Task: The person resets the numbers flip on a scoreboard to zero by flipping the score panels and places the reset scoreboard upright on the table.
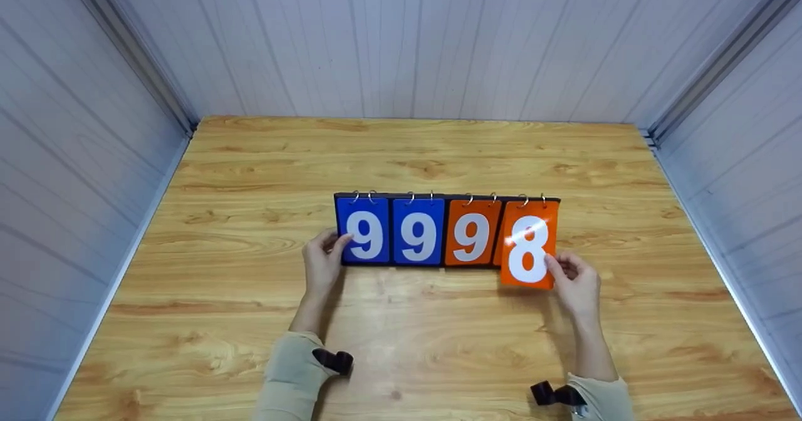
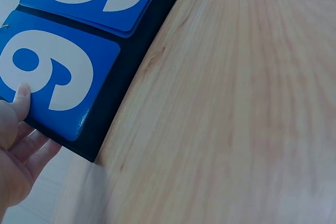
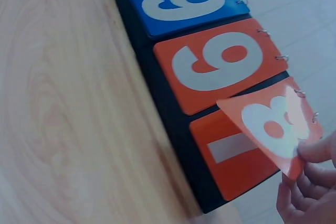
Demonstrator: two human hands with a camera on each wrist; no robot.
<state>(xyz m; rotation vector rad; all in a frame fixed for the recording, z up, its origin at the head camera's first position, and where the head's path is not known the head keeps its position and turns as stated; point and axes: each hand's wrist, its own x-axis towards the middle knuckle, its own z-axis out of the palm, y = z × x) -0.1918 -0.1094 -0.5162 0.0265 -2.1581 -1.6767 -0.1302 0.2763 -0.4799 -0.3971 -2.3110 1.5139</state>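
Note:
A flip scoreboard [image 1: 445, 233] with a black backing stands in the middle of the table, its cards reading 9, 9, 9, 8. My left hand [image 1: 322, 263] grips its left end, thumb over the front of the outer blue 9 card [image 2: 79, 114] and fingers behind the board. At the other end, my right hand [image 1: 578, 286] pinches the right edge of the orange 8 card [image 1: 512, 245]. That card bends away from the board, still hung on its metal rings [image 3: 299, 93]. Beneath it shows another orange card [image 3: 215, 129] with part of a white figure.
The wood-grain table [image 1: 401, 346] extends around the board on every side. Pale panelled walls [image 1: 401, 45] enclose it at the back, left and right. Dark camera straps [image 1: 332, 361] sit on both sleeved wrists.

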